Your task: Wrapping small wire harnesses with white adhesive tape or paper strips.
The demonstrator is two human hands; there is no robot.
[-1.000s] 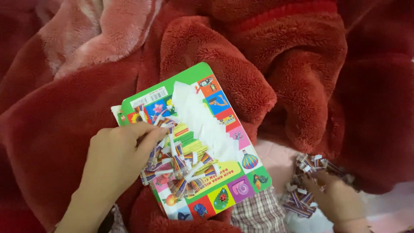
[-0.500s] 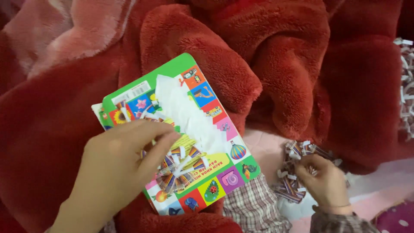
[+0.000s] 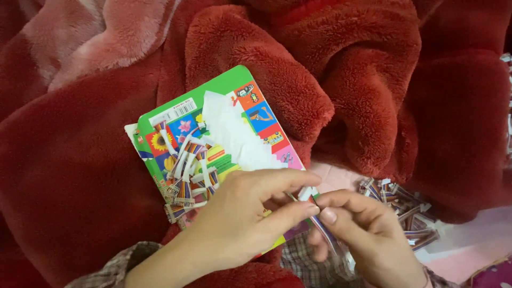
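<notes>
While a red fleece blanket (image 3: 80, 176) is filling most of the view, a single small wire connector (image 3: 312, 205) is being pinched between both hands just over the lower right edge of a colourful picture book (image 3: 224, 122). The left hand (image 3: 250, 213) is being held over the lower part of the book, its thumb and forefinger pressed together on the white end of the connector. The right hand (image 3: 357, 234) is being brought against it from the right, its thumb and forefinger closed on the striped wires that are hanging down from that same piece. The fingertips of the two hands are touching or all but touching around it.

The book is being supported on the blanket, tilted, with a torn white patch across its green cover. A loose heap of similar connectors (image 3: 184, 173) is lying on the cover, just left of the left hand. A second pile of connectors (image 3: 405, 210) is resting to the right of the right hand, on a pale pink surface (image 3: 469, 234) at the foot of the blanket folds. Checked sleeves are being worn on both wrists.
</notes>
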